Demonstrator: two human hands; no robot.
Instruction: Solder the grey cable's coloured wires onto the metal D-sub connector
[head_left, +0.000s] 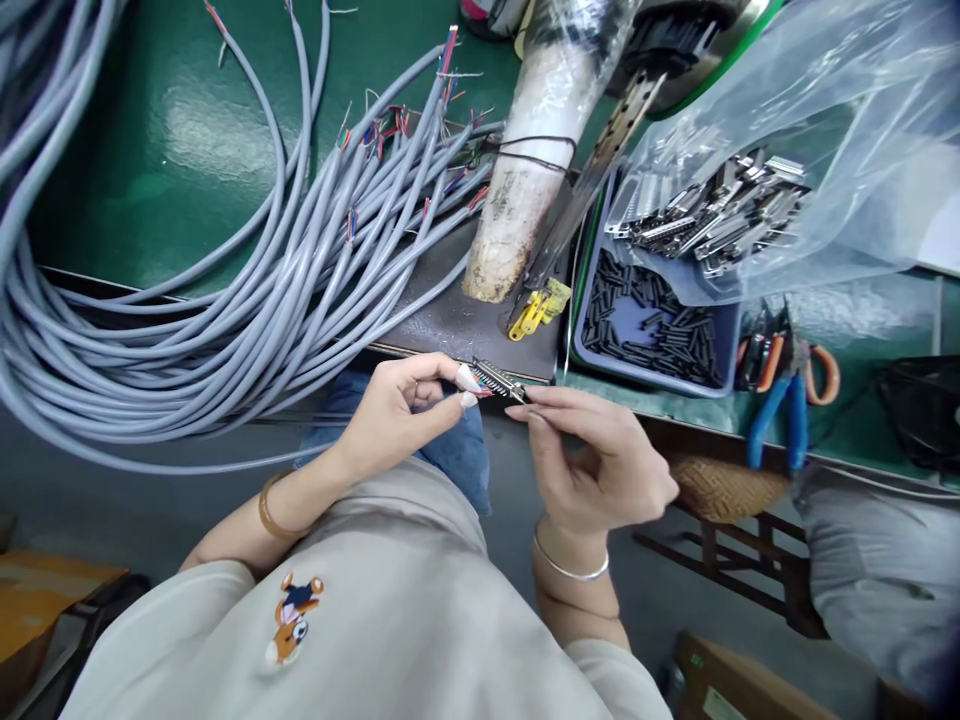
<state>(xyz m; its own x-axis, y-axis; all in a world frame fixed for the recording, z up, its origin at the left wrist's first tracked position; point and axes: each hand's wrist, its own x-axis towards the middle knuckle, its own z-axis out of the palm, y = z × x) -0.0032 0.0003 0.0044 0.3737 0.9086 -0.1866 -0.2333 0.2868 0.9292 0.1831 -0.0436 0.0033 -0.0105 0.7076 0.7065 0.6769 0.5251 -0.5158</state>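
Observation:
A metal multi-pin connector [498,378] is held above my lap, just off the table edge. My left hand [397,415] is closed, with thumb and index finger pinching thin coloured wires [484,393] at the connector's left end. My right hand [600,455] is closed too, its fingertips at the connector's right end. Whether those fingertips also hold a small piece is too small to make out. Grey cables [300,300] with stripped, coloured ends lie in a large bundle to the left of my hands.
A blue bin [652,376] holds black sleeves [675,340] and a plastic bag of metal connectors [720,210]. Pliers with blue handles [780,420] lie right of it. A white wrapped tube [517,190] and yellow clip [538,308] are ahead. Another person's leg [885,580] is at right.

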